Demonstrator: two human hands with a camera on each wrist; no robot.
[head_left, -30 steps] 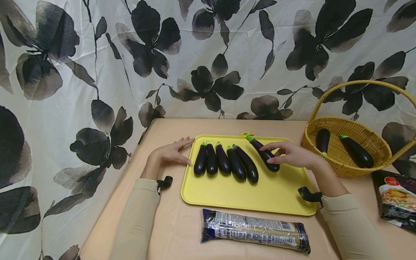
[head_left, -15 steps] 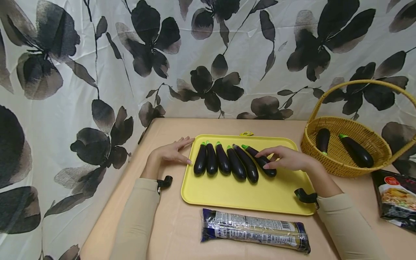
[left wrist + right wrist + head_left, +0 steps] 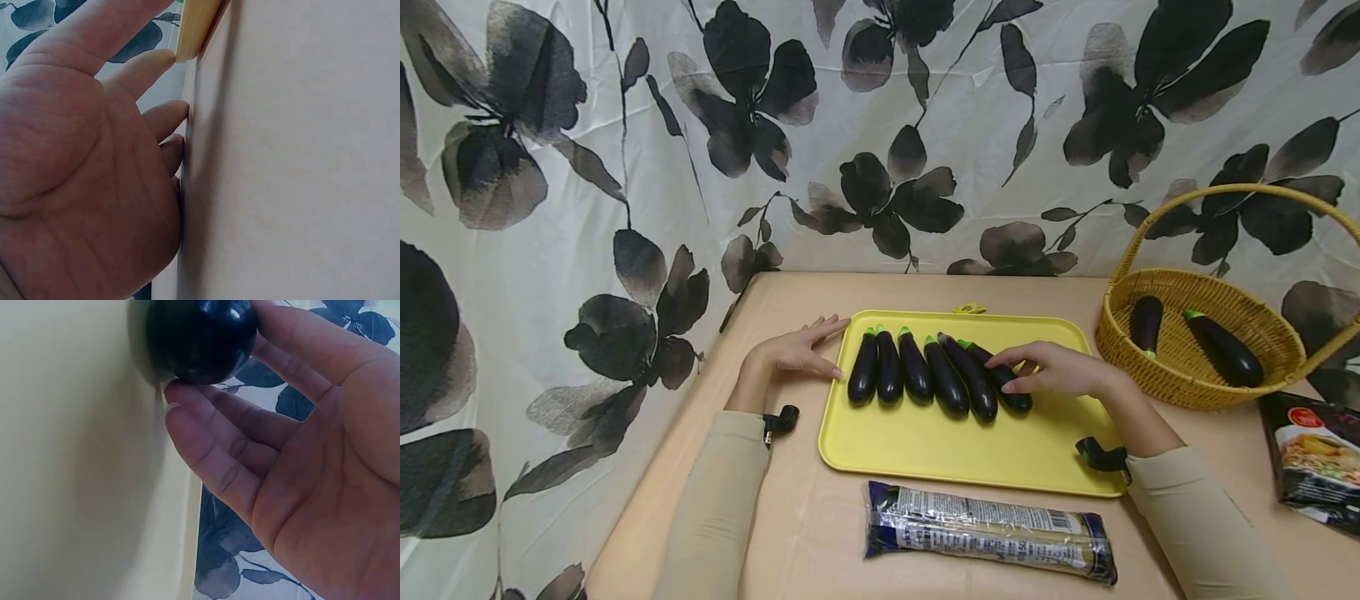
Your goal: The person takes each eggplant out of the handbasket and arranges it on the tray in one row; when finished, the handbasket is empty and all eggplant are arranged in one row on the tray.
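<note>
Several dark purple eggplants [image 3: 917,367] with green stem ends lie side by side on a yellow tray [image 3: 925,458]. At the right end of the row, my right hand [image 3: 1051,369] holds another eggplant [image 3: 1018,402] between thumb and fingers, close against its neighbour. In the right wrist view its glossy round end [image 3: 206,344] shows, with the thumb at its side and other fingers bent beneath. My left hand [image 3: 790,350] lies with fingers extended at the tray's left edge. Thumb and a fingertip touch the tray rim [image 3: 190,37] in the left wrist view.
A yellow wicker basket [image 3: 1206,392] with a tall handle holds two eggplants [image 3: 1225,350] at the right. In front of the tray lies a plastic pasta packet [image 3: 988,532]. A black food package [image 3: 1318,458] sits far right. A small yellow object [image 3: 970,308] lies behind the tray.
My right hand has moved left across the tray with its eggplant, bringing it up beside the row. The left hand stays at the tray's edge.
</note>
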